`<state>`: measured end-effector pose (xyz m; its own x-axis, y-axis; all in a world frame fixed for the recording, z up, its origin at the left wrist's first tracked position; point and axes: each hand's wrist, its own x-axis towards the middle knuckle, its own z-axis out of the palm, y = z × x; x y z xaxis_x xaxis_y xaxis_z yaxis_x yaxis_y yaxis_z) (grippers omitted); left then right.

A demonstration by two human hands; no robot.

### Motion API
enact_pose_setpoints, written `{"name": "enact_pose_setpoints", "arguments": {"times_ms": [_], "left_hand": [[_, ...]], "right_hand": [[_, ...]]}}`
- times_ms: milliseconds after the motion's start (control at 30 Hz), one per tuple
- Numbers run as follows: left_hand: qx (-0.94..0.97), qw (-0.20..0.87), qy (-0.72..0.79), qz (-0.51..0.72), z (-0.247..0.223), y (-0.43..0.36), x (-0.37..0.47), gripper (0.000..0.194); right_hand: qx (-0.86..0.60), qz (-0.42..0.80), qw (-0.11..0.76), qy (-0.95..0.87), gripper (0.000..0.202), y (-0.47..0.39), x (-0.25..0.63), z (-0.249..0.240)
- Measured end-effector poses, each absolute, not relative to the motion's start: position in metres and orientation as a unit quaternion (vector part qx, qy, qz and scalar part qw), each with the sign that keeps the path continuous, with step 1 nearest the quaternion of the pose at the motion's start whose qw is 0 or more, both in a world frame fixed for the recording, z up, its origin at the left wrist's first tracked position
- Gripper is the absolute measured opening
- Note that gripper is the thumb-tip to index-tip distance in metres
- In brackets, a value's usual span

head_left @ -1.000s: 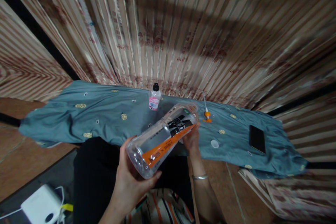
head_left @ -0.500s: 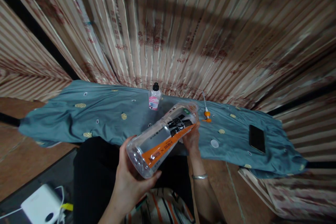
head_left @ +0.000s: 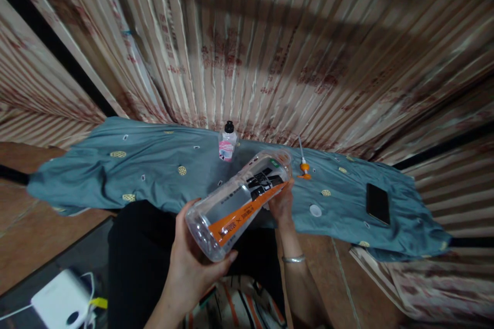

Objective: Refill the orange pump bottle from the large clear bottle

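A large clear plastic bottle (head_left: 239, 203) with an orange and black label lies tilted across both hands, over my lap. My left hand (head_left: 196, 252) is wrapped round its base end at the lower left. At the upper right, my right hand (head_left: 282, 203) grips the other end from beneath, its fingers partly hidden behind the bottle. Beyond it, a small bottle (head_left: 227, 144) with a black cap and pink label stands upright on the cloth. An orange pump head (head_left: 304, 168) with a thin tube lies right of the large bottle.
A teal patterned cloth (head_left: 154, 164) covers the narrow table. On its right part are a white round disc (head_left: 315, 210) and a black phone-like object (head_left: 378, 203). A white device (head_left: 62, 300) with cables sits at the lower left. Striped curtains (head_left: 247, 51) hang close behind.
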<state>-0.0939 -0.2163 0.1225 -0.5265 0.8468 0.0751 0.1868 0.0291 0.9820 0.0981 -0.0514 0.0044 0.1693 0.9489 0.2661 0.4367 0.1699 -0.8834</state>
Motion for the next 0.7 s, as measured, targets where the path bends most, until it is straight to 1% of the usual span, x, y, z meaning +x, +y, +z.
{"name": "enact_pose_setpoints", "arguments": {"times_ms": [233, 367, 567, 700], "left_hand": [[0.397, 0.275, 0.657, 0.579, 0.116, -0.216, -0.095, 0.087], [0.389, 0.288, 0.649, 0.586, 0.115, -0.217, -0.095, 0.086], [0.419, 0.256, 0.641, 0.59, 0.107, -0.216, -0.098, 0.084], [0.406, 0.266, 0.647, 0.588, 0.11, -0.216, -0.095, 0.083]], "right_hand": [[-0.594, 0.253, 0.482, -0.593, 0.07, -0.05, 0.098, 0.005], [-0.594, 0.257, 0.475, -0.597, 0.068, -0.051, 0.099, 0.004], [-0.603, 0.255, 0.472, -0.591, 0.071, -0.051, 0.099, 0.002], [-0.596, 0.256, 0.48, -0.591, 0.071, -0.051, 0.098, 0.003]]}}
